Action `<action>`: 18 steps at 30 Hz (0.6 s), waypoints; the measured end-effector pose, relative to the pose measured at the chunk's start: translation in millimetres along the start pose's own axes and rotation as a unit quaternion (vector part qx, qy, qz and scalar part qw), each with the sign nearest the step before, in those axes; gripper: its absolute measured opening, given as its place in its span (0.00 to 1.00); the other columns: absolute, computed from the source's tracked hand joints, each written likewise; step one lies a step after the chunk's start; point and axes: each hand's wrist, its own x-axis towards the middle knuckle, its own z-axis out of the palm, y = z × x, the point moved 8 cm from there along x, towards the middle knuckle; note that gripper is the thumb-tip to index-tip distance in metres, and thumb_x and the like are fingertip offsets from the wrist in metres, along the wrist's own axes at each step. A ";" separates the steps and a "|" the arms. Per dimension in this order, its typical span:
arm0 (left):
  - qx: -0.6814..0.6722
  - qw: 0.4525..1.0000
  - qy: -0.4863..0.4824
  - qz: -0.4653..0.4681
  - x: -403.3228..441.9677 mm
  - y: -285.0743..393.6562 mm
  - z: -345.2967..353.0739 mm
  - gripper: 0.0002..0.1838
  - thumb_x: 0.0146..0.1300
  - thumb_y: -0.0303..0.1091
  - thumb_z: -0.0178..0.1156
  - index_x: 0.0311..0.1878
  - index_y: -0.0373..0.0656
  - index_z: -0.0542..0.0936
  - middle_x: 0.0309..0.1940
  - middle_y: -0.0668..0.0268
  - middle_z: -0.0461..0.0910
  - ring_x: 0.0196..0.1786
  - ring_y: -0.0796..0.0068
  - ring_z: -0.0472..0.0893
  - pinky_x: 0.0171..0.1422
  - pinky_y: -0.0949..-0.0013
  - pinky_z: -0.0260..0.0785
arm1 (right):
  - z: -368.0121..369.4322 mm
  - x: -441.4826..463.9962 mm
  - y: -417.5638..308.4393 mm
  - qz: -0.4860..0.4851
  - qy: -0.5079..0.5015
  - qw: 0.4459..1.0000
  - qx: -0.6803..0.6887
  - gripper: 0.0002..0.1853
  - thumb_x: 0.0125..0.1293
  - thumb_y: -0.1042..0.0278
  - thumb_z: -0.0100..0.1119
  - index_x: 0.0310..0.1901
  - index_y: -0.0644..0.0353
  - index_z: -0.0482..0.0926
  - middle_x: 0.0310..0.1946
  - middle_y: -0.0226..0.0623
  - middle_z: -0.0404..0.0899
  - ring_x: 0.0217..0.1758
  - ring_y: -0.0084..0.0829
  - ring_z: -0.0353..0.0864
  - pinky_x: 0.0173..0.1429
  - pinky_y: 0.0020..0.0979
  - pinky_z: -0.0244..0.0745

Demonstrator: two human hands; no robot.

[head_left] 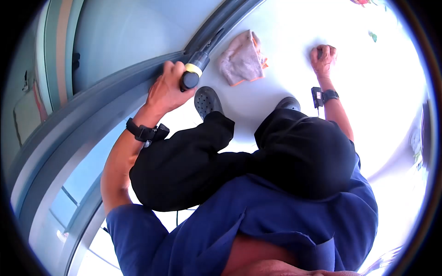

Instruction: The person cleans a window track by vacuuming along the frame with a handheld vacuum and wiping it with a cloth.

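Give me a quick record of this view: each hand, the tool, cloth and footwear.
Left hand: gripping the tool
Tool: dark, yellow band; tip beside grey frame, contact unclear
Right hand: curled, over white surface; grip contents unclear
Cloth: greyish, orange edging, crumpled, between the hands
Footwear: grey clogs, left one perforated

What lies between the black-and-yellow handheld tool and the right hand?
In the head view, a crumpled greyish cloth with orange edging lies on the white surface between the tool and right hand.
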 end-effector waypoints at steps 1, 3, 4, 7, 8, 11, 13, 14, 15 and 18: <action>0.033 0.999 -0.024 0.013 -7.4 -0.5 5.9 0.25 0.58 0.39 0.73 0.50 0.41 0.70 0.47 0.49 0.71 0.48 0.37 0.79 0.52 0.43 0.74 | 2.8 0.1 3.9 -0.002 -0.005 1.000 -0.003 0.10 0.64 0.59 0.65 0.43 0.53 0.83 0.50 0.42 0.79 0.58 0.46 0.76 0.65 0.49 0.74; 0.033 0.997 -0.027 0.058 -22.8 -2.7 17.4 0.24 0.59 0.36 0.72 0.49 0.41 0.69 0.45 0.50 0.68 0.42 0.34 0.79 0.45 0.41 0.73 | 3.4 0.0 4.3 -0.007 -0.006 1.000 -0.005 0.10 0.64 0.59 0.66 0.43 0.54 0.83 0.51 0.43 0.78 0.58 0.47 0.76 0.64 0.50 0.73; -0.029 0.999 -0.028 0.036 -33.5 -7.3 23.1 0.24 0.59 0.36 0.72 0.49 0.41 0.69 0.45 0.50 0.67 0.42 0.34 0.79 0.45 0.41 0.73 | 5.3 -1.2 3.2 -0.013 -0.012 1.000 -0.003 0.10 0.64 0.59 0.66 0.43 0.54 0.83 0.51 0.43 0.78 0.58 0.47 0.76 0.64 0.50 0.73; -0.010 0.998 -0.061 -0.014 -57.2 -26.7 31.9 0.23 0.58 0.35 0.72 0.50 0.42 0.69 0.47 0.50 0.68 0.42 0.34 0.80 0.46 0.41 0.73 | 7.9 -2.4 8.0 0.011 -0.022 0.999 -0.034 0.10 0.65 0.59 0.65 0.42 0.54 0.83 0.50 0.43 0.78 0.58 0.45 0.76 0.62 0.50 0.75; -0.008 0.998 -0.057 -0.037 -64.2 -37.3 32.8 0.24 0.58 0.35 0.72 0.51 0.42 0.70 0.47 0.50 0.68 0.43 0.34 0.80 0.46 0.41 0.73 | 7.8 -3.1 9.0 0.012 -0.022 0.999 -0.033 0.10 0.65 0.59 0.65 0.42 0.54 0.83 0.50 0.43 0.78 0.58 0.45 0.76 0.62 0.50 0.75; -0.005 0.997 -0.047 -0.067 -82.9 -45.4 31.1 0.25 0.58 0.34 0.72 0.54 0.42 0.71 0.49 0.50 0.69 0.45 0.34 0.81 0.46 0.42 0.73 | 8.5 -5.3 9.3 0.002 -0.021 0.999 -0.025 0.10 0.65 0.59 0.65 0.42 0.54 0.82 0.50 0.43 0.79 0.58 0.44 0.76 0.62 0.49 0.75; -0.009 0.995 -0.042 -0.091 -91.3 -54.4 34.5 0.26 0.59 0.36 0.73 0.57 0.42 0.73 0.51 0.52 0.69 0.47 0.37 0.83 0.49 0.47 0.76 | 9.9 -3.1 7.5 -0.008 -0.019 1.000 -0.020 0.10 0.65 0.58 0.65 0.42 0.54 0.82 0.49 0.43 0.79 0.58 0.44 0.76 0.62 0.49 0.75; -0.010 0.995 -0.040 -0.093 -97.0 -58.8 37.8 0.26 0.59 0.36 0.73 0.57 0.42 0.73 0.51 0.52 0.69 0.47 0.37 0.83 0.49 0.47 0.76 | 10.6 -3.0 7.1 -0.011 -0.020 1.000 -0.018 0.10 0.65 0.58 0.65 0.42 0.54 0.82 0.49 0.43 0.79 0.58 0.44 0.76 0.62 0.49 0.75; -0.035 0.995 -0.016 -0.094 -102.6 -63.5 37.5 0.26 0.60 0.37 0.73 0.57 0.42 0.74 0.51 0.53 0.70 0.47 0.40 0.83 0.50 0.50 0.76 | 10.2 -3.7 7.1 -0.008 -0.019 1.000 -0.016 0.10 0.65 0.58 0.65 0.41 0.53 0.82 0.48 0.42 0.79 0.57 0.44 0.76 0.62 0.49 0.75; -0.084 0.992 0.047 -0.078 -111.8 -76.8 43.5 0.26 0.60 0.38 0.75 0.58 0.44 0.75 0.52 0.55 0.70 0.46 0.45 0.84 0.51 0.57 0.76 | 8.8 -2.9 5.7 -0.006 -0.016 1.000 -0.015 0.09 0.65 0.59 0.65 0.41 0.54 0.82 0.48 0.42 0.79 0.56 0.44 0.76 0.61 0.48 0.75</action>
